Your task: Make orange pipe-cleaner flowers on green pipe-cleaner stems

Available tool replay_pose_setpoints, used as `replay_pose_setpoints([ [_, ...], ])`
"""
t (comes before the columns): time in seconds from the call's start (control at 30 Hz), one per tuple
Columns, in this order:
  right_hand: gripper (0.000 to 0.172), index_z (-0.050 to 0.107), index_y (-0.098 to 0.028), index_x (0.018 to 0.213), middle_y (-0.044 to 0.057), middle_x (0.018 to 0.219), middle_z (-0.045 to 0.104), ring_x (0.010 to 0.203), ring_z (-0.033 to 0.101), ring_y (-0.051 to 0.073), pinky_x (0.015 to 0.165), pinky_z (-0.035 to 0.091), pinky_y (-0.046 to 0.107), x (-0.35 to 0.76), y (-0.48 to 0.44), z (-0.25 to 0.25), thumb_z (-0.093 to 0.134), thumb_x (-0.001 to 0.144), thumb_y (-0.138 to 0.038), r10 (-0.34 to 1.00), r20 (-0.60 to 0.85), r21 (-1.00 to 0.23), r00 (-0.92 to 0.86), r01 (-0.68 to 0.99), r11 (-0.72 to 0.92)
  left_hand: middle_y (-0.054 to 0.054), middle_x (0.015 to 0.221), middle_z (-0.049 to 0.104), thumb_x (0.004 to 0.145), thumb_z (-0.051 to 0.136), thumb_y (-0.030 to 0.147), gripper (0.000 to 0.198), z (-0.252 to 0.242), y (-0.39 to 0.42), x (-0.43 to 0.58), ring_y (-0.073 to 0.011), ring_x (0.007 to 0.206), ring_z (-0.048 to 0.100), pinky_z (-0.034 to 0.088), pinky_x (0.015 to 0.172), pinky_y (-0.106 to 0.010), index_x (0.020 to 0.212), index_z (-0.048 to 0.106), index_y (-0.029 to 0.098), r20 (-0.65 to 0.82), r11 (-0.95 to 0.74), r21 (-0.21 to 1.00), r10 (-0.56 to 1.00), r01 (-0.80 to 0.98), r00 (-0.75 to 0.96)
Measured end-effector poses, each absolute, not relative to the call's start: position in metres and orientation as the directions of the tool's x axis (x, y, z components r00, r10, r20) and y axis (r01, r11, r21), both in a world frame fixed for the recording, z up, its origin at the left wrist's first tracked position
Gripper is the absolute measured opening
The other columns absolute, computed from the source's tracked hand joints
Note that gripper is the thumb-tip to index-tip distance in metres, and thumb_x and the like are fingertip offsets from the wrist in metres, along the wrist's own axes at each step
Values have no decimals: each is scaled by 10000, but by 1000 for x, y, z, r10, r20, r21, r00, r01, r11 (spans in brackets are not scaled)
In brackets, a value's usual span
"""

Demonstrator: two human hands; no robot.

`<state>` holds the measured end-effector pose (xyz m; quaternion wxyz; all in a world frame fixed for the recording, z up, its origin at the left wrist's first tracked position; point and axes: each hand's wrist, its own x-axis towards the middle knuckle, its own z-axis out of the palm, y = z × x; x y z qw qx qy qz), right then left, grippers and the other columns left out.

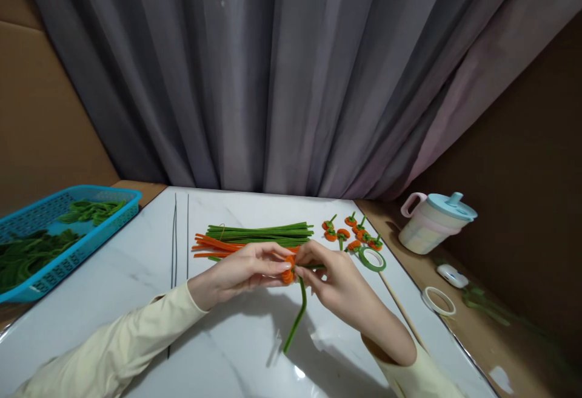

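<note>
Between the fingertips of my left hand (254,269) is a small coiled orange pipe-cleaner pumpkin (288,272), its coil partly hidden by the fingers. My right hand (331,272) pinches a green pipe cleaner (297,319) where it meets the orange coil. One end of the green piece hangs down toward the tabletop, bent partway. Another green length shows under the right fingers. Both hands are held together above the white table, just in front of a pile of green pipe cleaners (259,232) and orange pipe cleaners (218,244).
Several finished orange-and-green pieces (343,234) lie at back right, beside a green tape roll (372,259) and a thin wooden stick (402,310). A lidded cup (431,225), white case (452,276) and pale tape ring (439,301) stand further right. Dark wires (188,234) and a blue basket (109,216) are left.
</note>
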<state>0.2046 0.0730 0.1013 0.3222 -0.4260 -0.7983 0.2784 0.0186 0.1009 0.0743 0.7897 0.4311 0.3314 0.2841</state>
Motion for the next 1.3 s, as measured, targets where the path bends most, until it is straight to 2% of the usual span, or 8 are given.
replay_pose_setpoints([
  [0.27,121,499,-190,790,-2,692,638,581,594,120,519,438,209,203,72,101,513,763,-72,904,219,-791,-366,477,384,-56,900,669,749,681,326,325,81,95,21,-168,877,624,474,863,-341,1016,631,148,-169,229,973,801,-32,574],
  [0.43,63,511,-173,762,-4,647,612,526,565,109,505,459,216,205,76,105,563,751,-140,940,139,-920,-312,312,239,-39,982,662,767,673,322,356,82,96,19,-159,843,641,485,828,-311,1088,600,188,-65,83,997,831,-8,553],
  [0.53,104,506,-168,736,-13,627,598,478,529,93,458,442,207,207,79,106,607,732,-195,950,71,-975,-305,179,131,-39,979,650,802,636,335,329,81,97,17,-157,824,650,499,798,-304,1088,589,179,-67,136,988,821,-80,567],
  [0.63,103,514,-166,738,-13,621,600,478,527,93,457,436,205,207,79,106,608,743,-209,937,98,-972,-336,168,162,-40,907,648,815,626,331,294,80,98,16,-153,806,658,512,771,-288,1039,574,149,-158,331,929,758,-164,633],
  [0.77,20,553,-163,797,18,715,645,579,582,113,531,448,212,207,74,104,552,793,-143,890,242,-867,-385,327,377,-45,835,645,795,657,295,275,81,98,17,-145,793,663,516,736,-241,977,548,120,-232,469,863,699,-190,676],
  [0.87,92,549,-171,830,17,755,649,645,598,117,578,444,208,208,71,104,511,814,-89,835,325,-770,-443,389,506,-43,816,651,768,687,271,324,86,97,17,-137,777,666,517,722,-220,1015,541,121,-253,487,853,701,-187,666],
  [1.1,197,510,-177,949,54,849,621,754,575,154,663,450,260,213,69,100,376,870,-55,725,366,-538,-584,503,677,-46,775,662,754,698,263,306,89,98,17,-140,751,672,521,682,-202,990,572,114,-246,473,862,705,-183,665],
  [1.3,216,543,-145,931,53,735,586,666,511,159,539,403,251,212,70,103,372,853,-39,595,442,-196,-671,575,794,-46,779,659,739,714,247,225,86,103,13,-141,725,676,529,665,-196,882,606,111,-281,558,795,686,-238,671],
])
